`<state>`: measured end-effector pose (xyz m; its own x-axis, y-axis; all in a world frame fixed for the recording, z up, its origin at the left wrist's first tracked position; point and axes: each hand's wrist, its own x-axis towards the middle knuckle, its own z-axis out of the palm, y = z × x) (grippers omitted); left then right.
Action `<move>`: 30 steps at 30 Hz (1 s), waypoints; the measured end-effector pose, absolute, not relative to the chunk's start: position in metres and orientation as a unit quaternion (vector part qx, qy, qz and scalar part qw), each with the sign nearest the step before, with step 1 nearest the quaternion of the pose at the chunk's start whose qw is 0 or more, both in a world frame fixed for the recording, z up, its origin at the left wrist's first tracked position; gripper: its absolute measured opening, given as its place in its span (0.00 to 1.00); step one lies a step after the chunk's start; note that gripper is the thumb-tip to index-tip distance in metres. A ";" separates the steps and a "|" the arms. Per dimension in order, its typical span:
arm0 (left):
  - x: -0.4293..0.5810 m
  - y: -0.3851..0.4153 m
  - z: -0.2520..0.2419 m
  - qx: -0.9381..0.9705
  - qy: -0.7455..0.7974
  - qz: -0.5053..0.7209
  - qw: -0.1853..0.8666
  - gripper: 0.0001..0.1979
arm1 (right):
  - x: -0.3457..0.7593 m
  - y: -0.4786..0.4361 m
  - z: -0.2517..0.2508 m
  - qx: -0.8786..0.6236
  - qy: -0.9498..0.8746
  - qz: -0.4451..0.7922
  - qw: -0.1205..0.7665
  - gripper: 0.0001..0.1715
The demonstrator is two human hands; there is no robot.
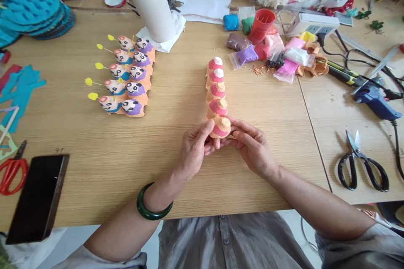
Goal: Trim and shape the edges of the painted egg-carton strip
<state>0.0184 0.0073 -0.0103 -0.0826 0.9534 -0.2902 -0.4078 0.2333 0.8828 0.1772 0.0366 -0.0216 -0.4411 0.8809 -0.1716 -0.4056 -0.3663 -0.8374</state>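
Note:
A strip of orange egg carton (217,107) points away from me at mid-table, its several cups banded in pink clay. The two farthest cups carry white tips; the nearer tips are bare orange. My left hand (196,145) is closed on the near end, thumb on the side and fingers underneath. At the right side of that same end, my right hand (252,145) has its fingers bent against the carton; part of its grip is hidden. Left of the strip stand two joined rows of carton cups (143,80) with painted faces, purple and blue clay, and yellow-tipped sticks.
Clay packets (248,54) and a red cup (261,25) lie at the back right, near a power strip (312,24) and glue gun (375,98). Black-handled scissors (353,164) rest right; a phone (38,197) and red scissors (14,172) left. A white bottle (151,6) stands behind.

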 end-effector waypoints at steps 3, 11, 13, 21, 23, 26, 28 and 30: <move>0.018 0.007 -0.009 0.285 0.471 0.553 0.625 0.31 | 0.178 0.039 -0.020 -0.312 -0.377 0.760 0.427 0.18; 0.015 0.003 -0.012 0.332 0.467 0.549 0.608 0.17 | 0.178 0.039 -0.017 -0.300 -0.374 0.755 0.448 0.19; 0.016 0.003 -0.013 0.339 0.482 0.556 0.586 0.18 | 0.177 0.037 -0.017 -0.285 -0.384 0.753 0.452 0.19; 0.020 -0.001 -0.016 0.382 0.543 0.567 0.488 0.24 | 0.178 0.030 -0.017 -0.310 -0.423 0.720 0.454 0.20; 0.020 -0.001 -0.016 0.386 0.550 0.567 0.476 0.24 | 0.178 0.030 -0.017 -0.309 -0.433 0.718 0.450 0.20; 0.021 -0.001 -0.016 0.381 0.556 0.567 0.474 0.24 | 0.177 0.028 -0.017 -0.312 -0.439 0.714 0.447 0.22; 0.021 -0.001 -0.017 0.373 0.552 0.569 0.482 0.24 | 0.177 0.026 -0.016 -0.317 -0.443 0.710 0.445 0.23; 0.022 -0.001 -0.017 0.365 0.544 0.576 0.490 0.24 | 0.177 0.024 -0.015 -0.324 -0.449 0.704 0.444 0.24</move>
